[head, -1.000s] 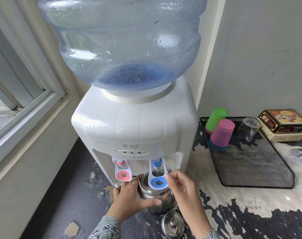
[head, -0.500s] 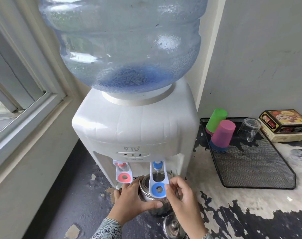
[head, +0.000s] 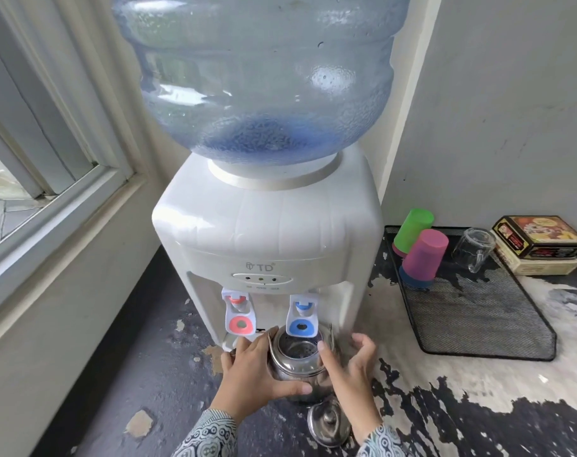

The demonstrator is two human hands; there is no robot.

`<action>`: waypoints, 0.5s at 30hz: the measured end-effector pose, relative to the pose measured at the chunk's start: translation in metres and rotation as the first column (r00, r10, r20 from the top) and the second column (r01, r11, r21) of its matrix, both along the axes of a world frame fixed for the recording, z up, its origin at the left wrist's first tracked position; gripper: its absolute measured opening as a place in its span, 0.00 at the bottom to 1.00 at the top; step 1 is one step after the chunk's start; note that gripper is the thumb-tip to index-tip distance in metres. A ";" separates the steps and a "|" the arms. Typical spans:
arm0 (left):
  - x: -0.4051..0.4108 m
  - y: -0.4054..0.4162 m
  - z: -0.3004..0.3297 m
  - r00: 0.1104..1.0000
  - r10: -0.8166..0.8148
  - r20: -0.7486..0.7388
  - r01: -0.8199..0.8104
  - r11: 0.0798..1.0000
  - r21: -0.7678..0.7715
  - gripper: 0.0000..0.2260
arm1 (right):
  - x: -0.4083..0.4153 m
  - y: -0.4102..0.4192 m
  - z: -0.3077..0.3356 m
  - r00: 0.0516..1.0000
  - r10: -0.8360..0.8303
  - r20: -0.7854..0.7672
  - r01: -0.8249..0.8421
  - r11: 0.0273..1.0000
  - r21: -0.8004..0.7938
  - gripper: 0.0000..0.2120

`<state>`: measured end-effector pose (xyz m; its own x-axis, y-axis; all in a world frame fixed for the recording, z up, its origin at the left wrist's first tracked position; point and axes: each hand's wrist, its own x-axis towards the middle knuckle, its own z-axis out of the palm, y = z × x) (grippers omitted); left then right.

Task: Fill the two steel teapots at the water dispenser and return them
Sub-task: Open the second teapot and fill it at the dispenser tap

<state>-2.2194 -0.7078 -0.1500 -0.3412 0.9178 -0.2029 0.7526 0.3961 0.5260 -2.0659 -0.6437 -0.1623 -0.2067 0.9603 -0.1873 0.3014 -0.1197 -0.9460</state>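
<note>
A steel teapot (head: 295, 364) stands lidless on the table (head: 478, 390) at the foot of the white water dispenser (head: 267, 239), its open mouth directly beneath the blue tap lever (head: 302, 316). Inside the mouth a perforated strainer shows. The left hand (head: 252, 377) is wrapped around the pot's 9 o'clock flank, thumb across the front of the belly, fingers curled behind. The right hand (head: 349, 367) sits at the pot's 3 o'clock, fingers spread and loosely curled, index finger touching the rim; whether it actually grips the pot cannot be told. The red tap lever (head: 239, 316) hangs at 10 o'clock from the pot. The teapot lid (head: 328, 423) lies on the table at the pot's 6 o'clock, just beside it. At the dispenser's 3 o'clock a black mesh tray (head: 478, 311) carries upturned cups, green (head: 412, 229) and pink (head: 427, 253), and a glass mug (head: 473, 249).
</note>
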 end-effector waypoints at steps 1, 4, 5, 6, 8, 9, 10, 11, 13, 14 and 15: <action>0.002 -0.003 -0.002 1.000 -0.004 -0.008 0.004 1.000 0.013 0.55 | 0.004 -0.002 -0.002 0.997 0.070 -0.038 -0.073 0.994 -0.076 0.31; 0.007 -0.011 -0.006 1.000 -0.004 -0.019 0.005 0.998 0.055 0.56 | 0.010 -0.010 0.002 0.975 0.206 -0.084 -0.214 0.973 -0.088 0.16; 0.008 -0.014 -0.006 0.999 -0.005 -0.032 0.007 0.998 0.068 0.56 | 0.011 -0.014 0.002 0.971 0.222 -0.086 -0.228 0.971 -0.067 0.14; 0.009 -0.018 -0.007 0.999 -0.006 -0.048 0.010 0.997 0.081 0.57 | 0.012 -0.017 0.002 0.967 0.235 -0.095 -0.240 0.969 -0.051 0.14; 0.010 -0.028 -0.009 0.998 -0.003 -0.069 0.011 0.995 0.104 0.58 | 0.013 -0.025 0.001 0.963 0.256 -0.083 -0.258 0.966 -0.021 0.14; 0.009 -0.035 -0.012 0.997 0.003 -0.072 0.005 0.994 0.111 0.58 | 0.014 -0.030 -0.001 0.960 0.273 -0.065 -0.274 0.962 -0.005 0.14; 0.009 -0.042 -0.014 0.997 0.012 -0.073 -0.003 0.993 0.116 0.59 | 0.013 -0.034 -0.005 0.955 0.293 -0.046 -0.294 0.956 0.003 0.14; 0.008 -0.050 -0.018 0.997 0.024 -0.071 -0.016 0.993 0.119 0.60 | 0.013 -0.040 -0.008 0.949 0.315 -0.021 -0.315 0.949 0.003 0.15; 0.004 -0.065 -0.024 0.996 0.050 -0.067 -0.042 0.992 0.118 0.60 | 0.010 -0.048 -0.015 0.931 0.363 0.034 -0.364 0.931 0.013 0.17; 0.003 -0.073 -0.027 0.996 0.061 -0.071 -0.053 0.993 0.109 0.60 | 0.008 -0.052 -0.018 0.920 0.389 0.047 -0.390 0.921 0.014 0.18; 0.001 -0.079 -0.029 0.995 0.067 -0.072 -0.059 0.993 0.106 0.59 | 0.006 -0.055 -0.021 0.908 0.416 0.056 -0.417 0.909 0.004 0.19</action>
<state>-2.2184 -0.7867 -0.1792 -0.4096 0.9088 -0.0793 0.7672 0.3902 0.5091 -2.0599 -0.6989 -0.1835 -0.5788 0.7919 -0.1945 0.3700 0.0424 -0.9281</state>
